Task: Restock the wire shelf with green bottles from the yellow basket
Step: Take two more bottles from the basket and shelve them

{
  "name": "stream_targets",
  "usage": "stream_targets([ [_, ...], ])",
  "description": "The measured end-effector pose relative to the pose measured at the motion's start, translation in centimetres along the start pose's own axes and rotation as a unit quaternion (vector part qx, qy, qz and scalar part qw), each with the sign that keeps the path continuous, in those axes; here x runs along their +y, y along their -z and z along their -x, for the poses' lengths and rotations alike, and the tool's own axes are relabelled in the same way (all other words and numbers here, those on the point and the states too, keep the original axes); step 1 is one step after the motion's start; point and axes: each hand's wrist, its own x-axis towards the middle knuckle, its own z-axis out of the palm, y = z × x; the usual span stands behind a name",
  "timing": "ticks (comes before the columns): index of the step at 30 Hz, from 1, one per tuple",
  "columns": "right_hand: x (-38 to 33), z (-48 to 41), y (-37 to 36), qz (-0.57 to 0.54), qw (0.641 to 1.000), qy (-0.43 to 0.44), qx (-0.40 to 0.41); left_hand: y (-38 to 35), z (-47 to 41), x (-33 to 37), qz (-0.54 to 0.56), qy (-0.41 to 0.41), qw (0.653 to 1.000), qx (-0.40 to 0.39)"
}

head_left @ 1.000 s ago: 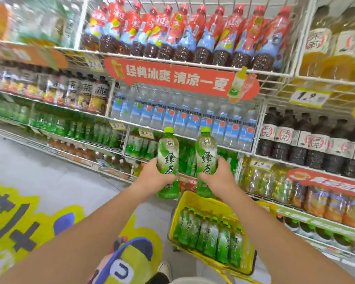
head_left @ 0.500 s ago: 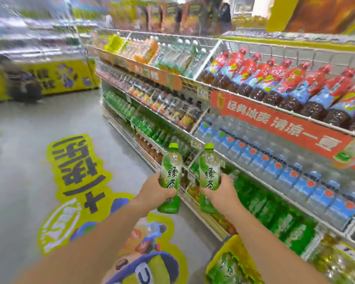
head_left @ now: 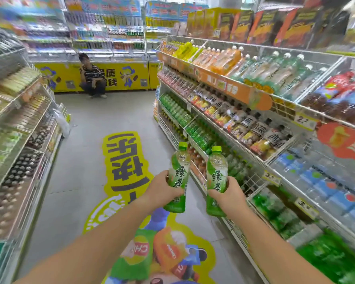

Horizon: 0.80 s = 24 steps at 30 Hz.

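While L hand (head_left: 164,188) & R hand (head_left: 226,194) each grip a bottle (head_left: 177,177), keep upright, slot into shelf (head_left: 252,196) at right.

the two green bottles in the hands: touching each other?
Apart. The head view shows floor and shelf between the left bottle and the right bottle along their whole length.

Both arms extended forward; left hand (head_left: 164,189) and right hand (head_left: 229,196) side by side, fingers curled closed.
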Motion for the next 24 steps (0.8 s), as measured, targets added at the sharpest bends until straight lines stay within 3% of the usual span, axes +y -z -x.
stream_targets([
  [10, -5.7, -10.3, -9.7, -0.017, 1.0, 0.009, -0.012, 8.7, -10.4, -1.9, 0.021, 0.03, 0.999, 0.027],
  [24, -8.4, -31.5, -13.9, -0.039, 0.999, 0.018, -0.017, 9.6, -31.3, -0.9, 0.016, 0.059, 0.998, 0.022],
])
